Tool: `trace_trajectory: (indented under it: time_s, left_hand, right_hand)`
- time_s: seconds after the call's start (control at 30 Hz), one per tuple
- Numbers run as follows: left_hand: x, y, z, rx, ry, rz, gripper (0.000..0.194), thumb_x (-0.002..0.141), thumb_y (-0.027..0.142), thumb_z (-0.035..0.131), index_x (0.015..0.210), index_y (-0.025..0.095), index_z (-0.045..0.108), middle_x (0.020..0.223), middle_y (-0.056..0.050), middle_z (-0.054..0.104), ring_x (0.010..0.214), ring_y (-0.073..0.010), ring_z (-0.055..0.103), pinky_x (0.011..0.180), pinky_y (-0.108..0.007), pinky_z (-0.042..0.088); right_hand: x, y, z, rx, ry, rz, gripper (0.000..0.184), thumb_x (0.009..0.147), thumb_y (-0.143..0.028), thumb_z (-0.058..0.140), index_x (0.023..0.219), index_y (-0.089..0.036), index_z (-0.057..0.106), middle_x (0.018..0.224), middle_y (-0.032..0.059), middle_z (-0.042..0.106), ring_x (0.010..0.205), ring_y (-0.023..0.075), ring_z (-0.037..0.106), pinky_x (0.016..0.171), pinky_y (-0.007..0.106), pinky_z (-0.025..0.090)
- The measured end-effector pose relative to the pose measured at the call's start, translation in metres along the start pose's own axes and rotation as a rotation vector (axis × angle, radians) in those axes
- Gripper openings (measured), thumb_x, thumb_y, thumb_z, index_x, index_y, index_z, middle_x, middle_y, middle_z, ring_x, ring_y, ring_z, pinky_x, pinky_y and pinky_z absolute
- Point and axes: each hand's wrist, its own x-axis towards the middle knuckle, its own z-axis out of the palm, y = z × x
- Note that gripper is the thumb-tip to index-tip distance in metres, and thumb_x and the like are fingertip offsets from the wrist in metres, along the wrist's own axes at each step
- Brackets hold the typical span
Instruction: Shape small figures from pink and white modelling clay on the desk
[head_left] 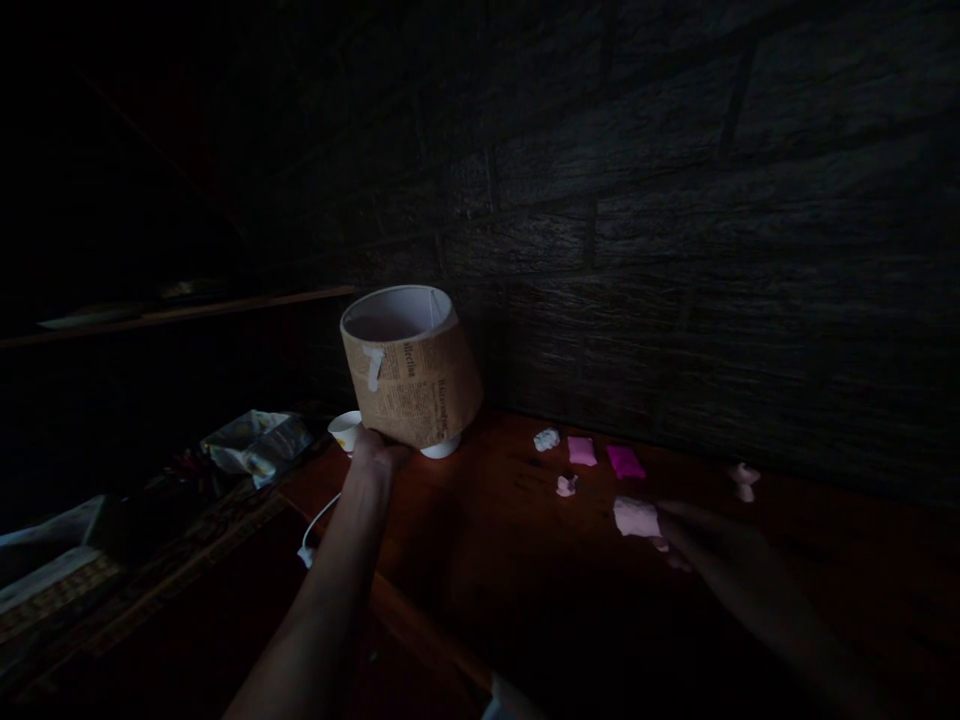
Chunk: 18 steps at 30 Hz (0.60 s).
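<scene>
A table lamp stands on the wooden table, its tan shade (412,390) printed like newspaper and a strip of white tape stuck on it. Under the shade's lower left edge is my left hand (375,455); its fingers are hidden, so whether they grip the lamp does not show. Part of the white lamp base (441,448) peeks out below. My right hand (686,535) pinches a pale pink, soft-looking crumpled piece (636,517) above the table; its material is unclear. Behind it lie a pink pillow-shaped packet (581,451) and a magenta packet (625,462).
A white crumpled lump (547,439) and small pink scraps (567,486) lie on the table (480,530). Left of the lamp are a white cup (345,430), a cord (319,520) and a plastic-lined box (255,445). A dark brick-patterned wall (600,250) rises behind. The room is dim.
</scene>
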Motion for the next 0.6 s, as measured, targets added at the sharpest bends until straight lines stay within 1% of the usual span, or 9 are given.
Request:
trace_trajectory:
  time_s: [0.07, 0.17, 0.23, 0.3, 0.37, 0.43, 0.5, 0.53, 0.6]
  left_hand:
    - [-0.011, -0.003, -0.009, 0.009, 0.026, -0.009, 0.038, 0.095, 0.028, 0.044, 0.126, 0.022, 0.066, 0.112, -0.013, 0.075, 0.107, -0.0303, 0.071, 0.089, -0.049, 0.059]
    - [-0.028, -0.011, -0.023, -0.009, -0.044, -0.052, 0.039, 0.096, 0.036, 0.046, 0.123, 0.018, 0.068, 0.106, -0.014, 0.076, 0.104, -0.0329, 0.072, 0.089, -0.052, 0.059]
    - [-0.036, -0.017, -0.032, -0.040, -0.090, -0.079, 0.040, 0.095, 0.038, 0.048, 0.121, 0.017, 0.069, 0.103, -0.015, 0.077, 0.102, -0.0333, 0.073, 0.091, -0.052, 0.058]
    - [-0.040, -0.021, -0.040, -0.090, -0.113, -0.082, 0.035, 0.093, 0.037, 0.052, 0.117, 0.019, 0.071, 0.099, -0.013, 0.078, 0.098, -0.0323, 0.074, 0.091, -0.051, 0.058]
    - [-0.041, -0.024, -0.048, -0.130, -0.119, -0.064, 0.029, 0.091, 0.036, 0.055, 0.110, 0.022, 0.073, 0.091, -0.009, 0.078, 0.089, -0.0295, 0.075, 0.086, -0.047, 0.060]
    - [-0.039, -0.024, -0.057, -0.131, -0.097, -0.034, 0.023, 0.091, 0.034, 0.056, 0.100, 0.023, 0.074, 0.078, -0.006, 0.075, 0.072, -0.0246, 0.074, 0.073, -0.039, 0.062]
    - [-0.035, -0.024, -0.064, -0.104, -0.071, -0.006, 0.020, 0.091, 0.031, 0.056, 0.092, 0.021, 0.073, 0.066, -0.003, 0.070, 0.057, -0.0196, 0.068, 0.059, -0.031, 0.058]
    - [-0.033, -0.024, -0.067, -0.091, -0.069, 0.004, 0.019, 0.091, 0.030, 0.056, 0.090, 0.020, 0.072, 0.063, -0.002, 0.068, 0.053, -0.0182, 0.066, 0.056, -0.028, 0.056]
    - [-0.029, -0.023, -0.068, -0.075, -0.083, 0.009, 0.018, 0.090, 0.031, 0.058, 0.090, 0.020, 0.072, 0.065, -0.002, 0.069, 0.057, -0.0189, 0.067, 0.058, -0.029, 0.057]
  right_hand:
    - [0.000, -0.002, 0.001, 0.018, -0.007, 0.011, 0.048, 0.077, -0.059, 0.057, 0.102, -0.022, 0.076, 0.092, 0.0076, 0.081, 0.084, 0.0306, 0.077, 0.079, 0.042, 0.060]
    - [0.000, -0.005, 0.001, 0.036, -0.014, 0.027, 0.053, 0.074, -0.061, 0.058, 0.103, -0.021, 0.076, 0.093, 0.0090, 0.081, 0.087, 0.0319, 0.077, 0.081, 0.043, 0.060]
    - [0.000, -0.006, 0.001, 0.038, -0.006, 0.037, 0.055, 0.073, -0.062, 0.059, 0.103, -0.020, 0.076, 0.093, 0.0100, 0.081, 0.089, 0.0330, 0.077, 0.082, 0.044, 0.060]
    - [0.001, -0.005, 0.000, 0.049, 0.008, 0.045, 0.055, 0.071, -0.063, 0.060, 0.102, -0.020, 0.076, 0.093, 0.0104, 0.081, 0.089, 0.0341, 0.077, 0.081, 0.045, 0.061]
    - [0.001, -0.003, 0.001, 0.061, 0.015, 0.036, 0.052, 0.071, -0.062, 0.061, 0.100, -0.021, 0.076, 0.092, 0.0098, 0.081, 0.088, 0.0347, 0.077, 0.081, 0.046, 0.061]
    - [0.001, -0.003, 0.001, 0.059, 0.017, 0.023, 0.049, 0.071, -0.061, 0.062, 0.098, -0.023, 0.076, 0.092, 0.0090, 0.081, 0.087, 0.0347, 0.077, 0.082, 0.047, 0.061]
    - [0.001, -0.005, 0.001, 0.044, 0.023, 0.020, 0.048, 0.071, -0.060, 0.062, 0.097, -0.023, 0.076, 0.093, 0.0086, 0.081, 0.087, 0.0344, 0.077, 0.082, 0.047, 0.061]
    - [0.000, -0.006, 0.002, 0.036, 0.028, 0.022, 0.048, 0.071, -0.060, 0.061, 0.097, -0.023, 0.077, 0.092, 0.0086, 0.081, 0.086, 0.0343, 0.077, 0.081, 0.047, 0.061]
    - [0.000, -0.007, 0.002, 0.030, 0.040, 0.024, 0.047, 0.070, -0.060, 0.061, 0.095, -0.023, 0.077, 0.089, 0.0089, 0.081, 0.083, 0.0344, 0.077, 0.079, 0.047, 0.062]
